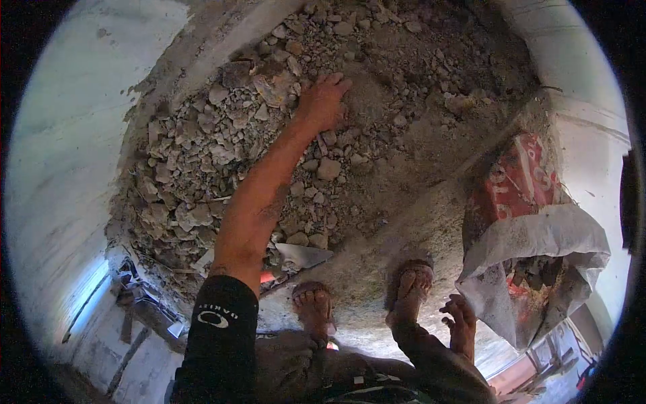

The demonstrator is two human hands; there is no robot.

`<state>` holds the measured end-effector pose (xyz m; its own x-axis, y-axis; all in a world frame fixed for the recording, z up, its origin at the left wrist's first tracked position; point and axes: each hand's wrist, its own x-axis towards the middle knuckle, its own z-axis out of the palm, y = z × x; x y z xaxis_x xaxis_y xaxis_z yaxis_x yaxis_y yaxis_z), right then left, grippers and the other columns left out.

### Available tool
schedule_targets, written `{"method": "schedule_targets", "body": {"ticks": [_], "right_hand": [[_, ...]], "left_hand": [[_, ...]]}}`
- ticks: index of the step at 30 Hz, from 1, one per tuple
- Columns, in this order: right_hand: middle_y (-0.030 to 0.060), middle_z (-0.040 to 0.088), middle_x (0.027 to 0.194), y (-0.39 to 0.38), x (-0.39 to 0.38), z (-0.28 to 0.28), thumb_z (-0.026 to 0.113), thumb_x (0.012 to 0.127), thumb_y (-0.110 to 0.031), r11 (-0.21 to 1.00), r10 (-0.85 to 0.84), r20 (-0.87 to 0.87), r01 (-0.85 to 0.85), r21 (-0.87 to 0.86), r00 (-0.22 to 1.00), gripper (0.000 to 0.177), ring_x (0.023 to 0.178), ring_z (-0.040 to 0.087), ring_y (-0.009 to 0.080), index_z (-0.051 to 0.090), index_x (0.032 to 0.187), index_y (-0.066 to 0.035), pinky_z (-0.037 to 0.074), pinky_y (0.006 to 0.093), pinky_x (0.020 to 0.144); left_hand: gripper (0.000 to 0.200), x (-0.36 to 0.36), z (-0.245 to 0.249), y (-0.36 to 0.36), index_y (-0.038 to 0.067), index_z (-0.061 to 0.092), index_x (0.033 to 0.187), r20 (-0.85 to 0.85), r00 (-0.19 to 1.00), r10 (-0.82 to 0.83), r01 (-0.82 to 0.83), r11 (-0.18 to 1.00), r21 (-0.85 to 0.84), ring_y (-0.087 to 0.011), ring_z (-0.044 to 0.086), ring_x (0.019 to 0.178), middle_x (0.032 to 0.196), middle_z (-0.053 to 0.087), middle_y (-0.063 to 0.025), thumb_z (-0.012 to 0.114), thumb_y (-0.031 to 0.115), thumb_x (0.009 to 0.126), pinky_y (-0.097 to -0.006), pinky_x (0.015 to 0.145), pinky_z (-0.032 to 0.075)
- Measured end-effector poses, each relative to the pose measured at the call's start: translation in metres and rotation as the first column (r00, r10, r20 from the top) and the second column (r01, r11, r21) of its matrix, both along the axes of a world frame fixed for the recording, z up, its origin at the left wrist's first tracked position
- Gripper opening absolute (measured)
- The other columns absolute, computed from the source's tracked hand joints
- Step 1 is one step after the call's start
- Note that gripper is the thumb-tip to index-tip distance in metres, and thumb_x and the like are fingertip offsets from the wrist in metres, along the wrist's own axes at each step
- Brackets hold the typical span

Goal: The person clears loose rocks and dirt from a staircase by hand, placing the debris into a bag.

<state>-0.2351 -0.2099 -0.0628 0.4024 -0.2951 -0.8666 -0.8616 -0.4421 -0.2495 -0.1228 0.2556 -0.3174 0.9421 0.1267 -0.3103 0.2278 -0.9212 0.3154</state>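
Observation:
My left hand (323,102) reaches far forward onto the heap of stones and dirt (235,128), its fingers touching the rubble; whether a stone is under them is hidden. Near my knee and close to the sack, my right hand (461,322) hangs with its fingers apart and nothing in them. A trowel (303,255) with a pointed metal blade lies on the ground below my left forearm. At the right, a red and grey sack (538,232) stands with its mouth rolled open, some rubble inside.
My two feet (313,306) in sandals stand on the floor at the edge of the rubble. Pale walls (74,128) rise at the left and right. Debris (151,303) lies at the lower left.

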Motion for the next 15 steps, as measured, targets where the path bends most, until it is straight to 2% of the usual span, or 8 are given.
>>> {"method": "schedule_targets", "body": {"ticks": [2,4,8,10,11,12,14,15], "right_hand": [[0.0037,0.060,0.097,-0.004,-0.001,-0.003,0.064,0.085,-0.025,0.999,0.018,0.046,-0.020,0.026,0.999,0.034,0.087,0.059,0.0145,0.059,0.112,-0.007,0.041,0.0299,0.072],[0.0038,0.060,0.097,-0.002,-0.002,-0.003,0.064,0.084,-0.026,0.998,0.044,0.068,-0.046,0.035,0.997,0.034,0.087,0.059,0.0144,0.059,0.113,-0.007,0.041,0.0296,0.072],[0.0057,0.063,0.091,0.008,0.002,-0.014,0.060,0.089,-0.020,0.933,0.326,0.023,-0.325,0.157,0.945,0.027,0.086,0.060,0.0162,0.060,0.110,-0.004,0.046,0.0292,0.074],[0.0097,0.064,0.093,0.016,0.001,-0.010,0.058,0.090,-0.014,0.784,0.601,0.082,-0.606,0.132,0.795,0.023,0.089,0.062,0.0189,0.060,0.109,-0.002,0.048,0.0301,0.079],[0.0148,0.065,0.096,0.039,0.009,0.005,0.059,0.090,-0.013,0.690,0.705,0.101,-0.712,0.133,0.702,0.023,0.093,0.063,0.0261,0.061,0.108,0.000,0.048,0.0343,0.085],[0.0148,0.065,0.096,0.047,0.016,0.008,0.059,0.090,-0.013,0.691,0.703,0.104,-0.711,0.130,0.703,0.023,0.093,0.063,0.0261,0.061,0.108,0.000,0.048,0.0343,0.085],[0.0201,0.057,0.114,0.060,0.028,0.009,0.059,0.088,-0.017,0.186,0.935,0.245,-0.943,0.276,0.256,0.034,0.106,0.057,0.0366,0.054,0.118,-0.002,0.048,0.0440,0.087],[0.0201,0.057,0.114,0.072,0.030,0.006,0.059,0.088,-0.017,0.189,0.938,0.234,-0.942,0.275,0.257,0.034,0.106,0.057,0.0366,0.054,0.118,-0.002,0.048,0.0440,0.087]], "left_hand": [[0.073,0.002,0.004,-0.004,0.016,0.037,0.140,-0.107,0.994,0.020,-0.025,0.999,-0.048,-0.0299,0.031,0.136,0.148,0.031,-0.0077,0.070,0.010,0.075,-0.0620,0.107,0.026],[0.073,0.001,0.012,-0.011,0.016,0.035,0.141,-0.142,0.990,0.003,-0.006,1.000,-0.023,-0.0303,0.029,0.136,0.149,0.030,-0.0082,0.069,0.010,0.077,-0.0627,0.107,0.026],[0.069,0.002,0.015,-0.007,0.015,0.028,0.145,-0.181,0.983,-0.012,0.016,1.000,0.021,-0.0316,0.026,0.137,0.150,0.026,-0.0094,0.062,0.012,0.085,-0.0647,0.106,0.026],[0.067,0.003,0.016,-0.007,0.014,0.028,0.145,-0.174,0.985,-0.009,0.014,1.000,0.024,-0.0316,0.026,0.137,0.151,0.025,-0.0093,0.060,0.014,0.087,-0.0651,0.105,0.027],[0.065,0.001,0.018,-0.007,0.012,0.027,0.145,-0.171,0.985,-0.016,0.021,0.999,0.030,-0.0316,0.025,0.138,0.151,0.024,-0.0092,0.058,0.015,0.088,-0.0654,0.105,0.027],[0.065,0.001,0.011,-0.006,0.012,0.027,0.145,-0.167,0.986,-0.018,0.024,0.999,0.030,-0.0316,0.025,0.138,0.151,0.024,-0.0092,0.058,0.015,0.088,-0.0654,0.105,0.027],[0.065,0.001,-0.002,-0.007,0.009,0.027,0.145,-0.082,0.996,0.031,-0.031,0.999,0.007,-0.0324,0.026,0.137,0.152,0.022,-0.0098,0.059,0.018,0.089,-0.0657,0.104,0.029],[0.065,-0.001,0.007,-0.010,0.009,0.027,0.145,-0.083,0.996,0.030,-0.030,1.000,-0.004,-0.0324,0.026,0.137,0.152,0.022,-0.0098,0.059,0.018,0.089,-0.0657,0.104,0.029]]}}
